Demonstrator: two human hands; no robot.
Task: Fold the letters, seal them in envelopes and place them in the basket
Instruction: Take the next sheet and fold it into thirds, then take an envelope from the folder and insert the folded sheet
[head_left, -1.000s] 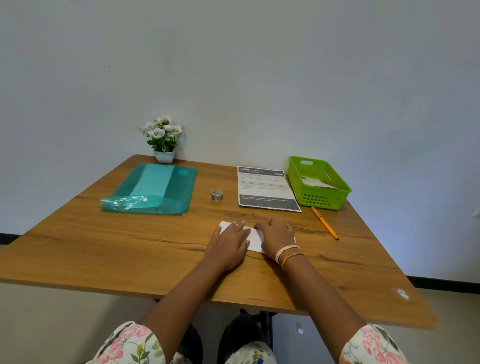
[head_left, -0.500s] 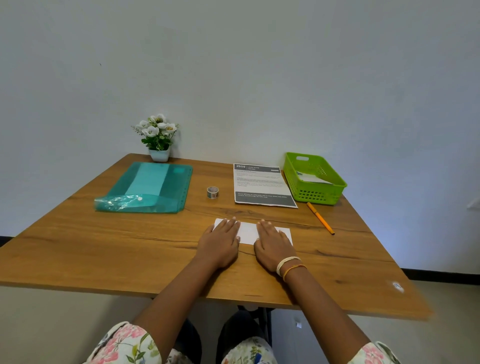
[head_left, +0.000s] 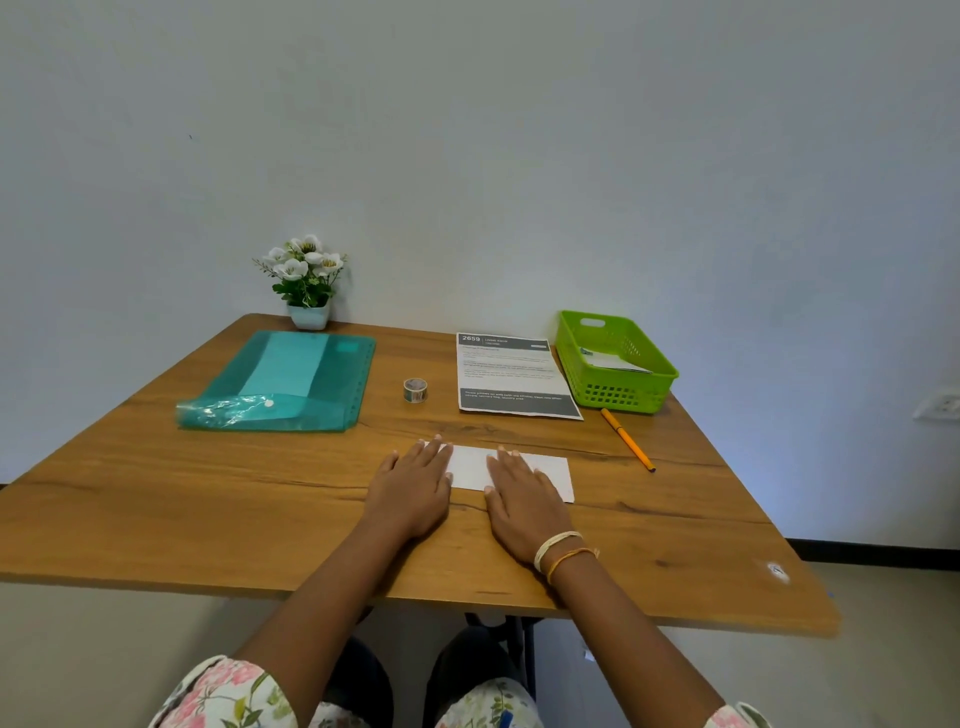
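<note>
A folded white letter (head_left: 470, 466) lies flat near the middle of the wooden table (head_left: 156, 493). My left hand (head_left: 413, 483) lies palm down with straight fingers on its left end. My right hand (head_left: 522, 493) presses flat on its right half; the paper's right edge sticks out beyond it. A printed letter sheet (head_left: 511, 376) lies flat farther back. The green basket (head_left: 618, 397) stands at the back right with white paper inside. A small tape roll (head_left: 415, 389) stands left of the printed sheet.
A teal plastic folder (head_left: 285, 384) with pale paper inside lies at the back left. A white pot of flowers (head_left: 306, 280) stands against the wall behind it. An orange pen (head_left: 627, 439) lies in front of the basket.
Both hands have slid apart along the folded letter, the left toward its left end and the right toward its right, baring the middle of the paper. The camera has tilted slightly.
</note>
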